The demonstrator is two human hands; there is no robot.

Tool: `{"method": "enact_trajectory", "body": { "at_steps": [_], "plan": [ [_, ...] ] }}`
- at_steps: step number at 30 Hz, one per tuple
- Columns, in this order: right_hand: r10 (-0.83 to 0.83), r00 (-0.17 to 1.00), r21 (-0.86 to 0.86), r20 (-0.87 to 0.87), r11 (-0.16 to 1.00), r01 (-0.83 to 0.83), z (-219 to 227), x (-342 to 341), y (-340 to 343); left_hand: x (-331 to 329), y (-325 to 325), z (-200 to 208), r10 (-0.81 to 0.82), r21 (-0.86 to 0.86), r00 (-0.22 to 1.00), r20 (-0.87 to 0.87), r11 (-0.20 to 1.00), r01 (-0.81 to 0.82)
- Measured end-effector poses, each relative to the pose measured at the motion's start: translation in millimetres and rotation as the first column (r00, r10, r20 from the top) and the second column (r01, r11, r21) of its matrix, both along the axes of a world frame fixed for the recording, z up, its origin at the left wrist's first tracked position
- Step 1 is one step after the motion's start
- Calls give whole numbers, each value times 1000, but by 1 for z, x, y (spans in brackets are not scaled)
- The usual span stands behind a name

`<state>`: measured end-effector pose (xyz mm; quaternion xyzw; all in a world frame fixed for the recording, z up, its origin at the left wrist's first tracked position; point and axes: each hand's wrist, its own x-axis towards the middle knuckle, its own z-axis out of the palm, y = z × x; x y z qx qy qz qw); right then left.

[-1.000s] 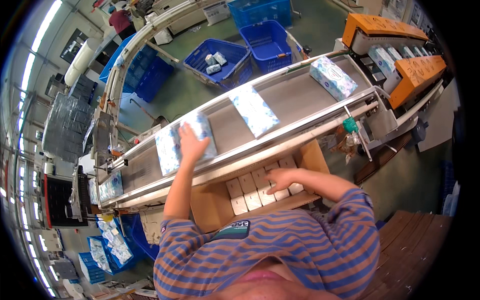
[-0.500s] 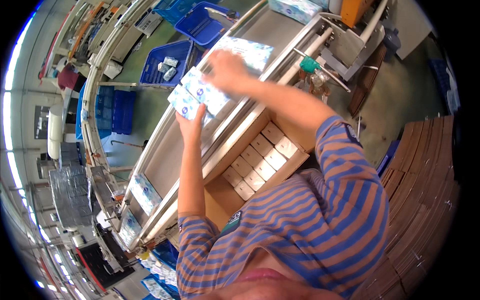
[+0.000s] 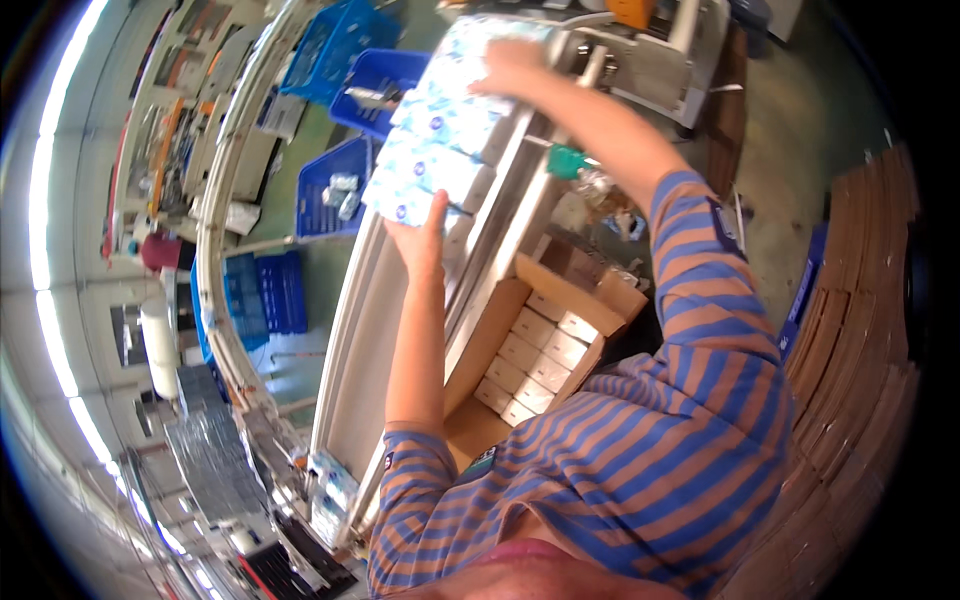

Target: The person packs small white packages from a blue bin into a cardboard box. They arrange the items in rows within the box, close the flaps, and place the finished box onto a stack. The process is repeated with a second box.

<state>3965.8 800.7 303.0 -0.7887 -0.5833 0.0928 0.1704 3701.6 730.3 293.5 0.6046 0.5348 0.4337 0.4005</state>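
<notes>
Several white-and-blue tissue packs (image 3: 436, 125) stand side by side in a row on the conveyor (image 3: 370, 325). My left hand (image 3: 420, 240) grips the nearest tissue pack (image 3: 402, 205), its thumb on the pack's top and the other fingers mostly hidden. At the far end of the row, my right hand (image 3: 515, 68) is over another tissue pack (image 3: 470, 45); motion smears its fingers. Beside the conveyor, close to my body, an open carton (image 3: 478, 425) holds several packs (image 3: 540, 355) with pale ends facing up.
Blue baskets (image 3: 335, 200) stand beyond the conveyor, one with a few small packs inside. A green object (image 3: 567, 162) hangs on a bar near my right forearm. Stacks of flat cardboard (image 3: 850, 330) rise at the right. Another wrapped pack (image 3: 332, 495) lies at the conveyor's near-left end.
My right hand has moved farther up the conveyor. More tissue packs now sit together in one longer row. My left hand stays at the row's near end, and the view has shifted.
</notes>
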Motion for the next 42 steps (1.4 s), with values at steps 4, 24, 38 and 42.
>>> {"method": "enact_trajectory", "body": {
  "at_steps": [4, 24, 38, 42],
  "plan": [
    [58, 998, -41, -29, 997, -59, -1, -37, 11, 8, 3, -4, 25, -55, 1000, 5, 998, -24],
    [170, 980, -35, -102, 984, -174, -23, -48, -7, -148, -78, 0, 386, -173, 921, -45, 905, -388],
    [633, 365, 357, -683, 725, -589, -9, -231, -69, -282, -124, 5, 454, -321, 891, 7, 845, -428],
    [584, 238, 390, -776, 741, -547, 52, -233, -118, -276, -171, 45, 496, -96, 853, 164, 868, -486]
  ]
}}
